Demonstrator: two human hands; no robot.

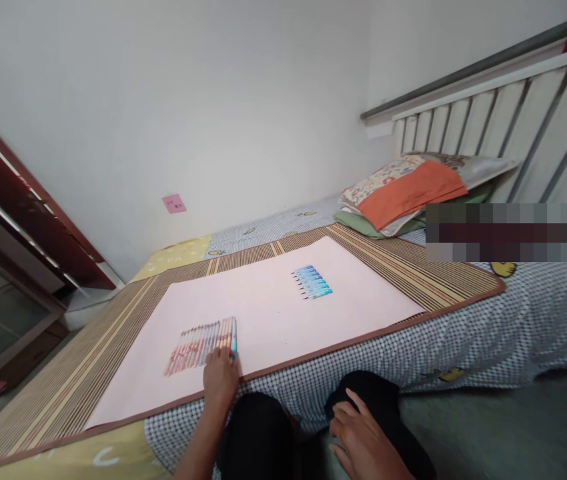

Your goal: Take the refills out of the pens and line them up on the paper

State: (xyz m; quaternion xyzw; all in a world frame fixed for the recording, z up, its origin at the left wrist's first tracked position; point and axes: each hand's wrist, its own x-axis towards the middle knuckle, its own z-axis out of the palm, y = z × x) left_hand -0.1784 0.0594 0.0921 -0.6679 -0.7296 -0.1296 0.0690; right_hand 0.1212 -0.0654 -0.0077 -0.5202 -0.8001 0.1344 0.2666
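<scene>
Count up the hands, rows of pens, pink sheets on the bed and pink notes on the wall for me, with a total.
Hands: 2 (left hand, right hand)
Rows of pens: 2 (mixed-colour row, blue row)
Pink sheet: 1
Pink note: 1
Total: 6

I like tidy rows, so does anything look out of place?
A blue pen by the left hand sits at the end of the brownish pens, although the other blue pens lie in a separate group.
</scene>
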